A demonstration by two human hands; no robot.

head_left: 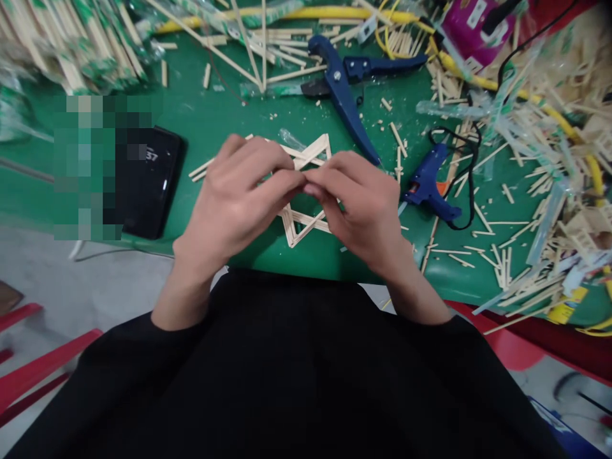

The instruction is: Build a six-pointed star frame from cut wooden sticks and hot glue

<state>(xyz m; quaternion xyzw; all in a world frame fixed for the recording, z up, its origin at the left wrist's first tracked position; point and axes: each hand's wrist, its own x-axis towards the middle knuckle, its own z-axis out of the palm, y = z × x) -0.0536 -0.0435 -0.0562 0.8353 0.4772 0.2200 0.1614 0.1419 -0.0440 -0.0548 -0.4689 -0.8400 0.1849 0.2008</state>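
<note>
A star-shaped frame of thin wooden sticks (292, 234) is under and between my hands, partly covered by them. My left hand (243, 194) has its fingers bent, thumb and index tips meeting near the middle of the star. From the right, my right hand (361, 197) brings its pinched fingertips against those of the left. Whatever the fingertips hold is too small and hidden to name.
Blue cutters (340, 80) lie beyond my hands, and a blue glue gun (433, 185) is to the right. A black phone (148, 182) rests at left. Bundled sticks (71, 44) fill the back left; loose sticks, plastic wrappers and a yellow cable (540, 102) spread over the right.
</note>
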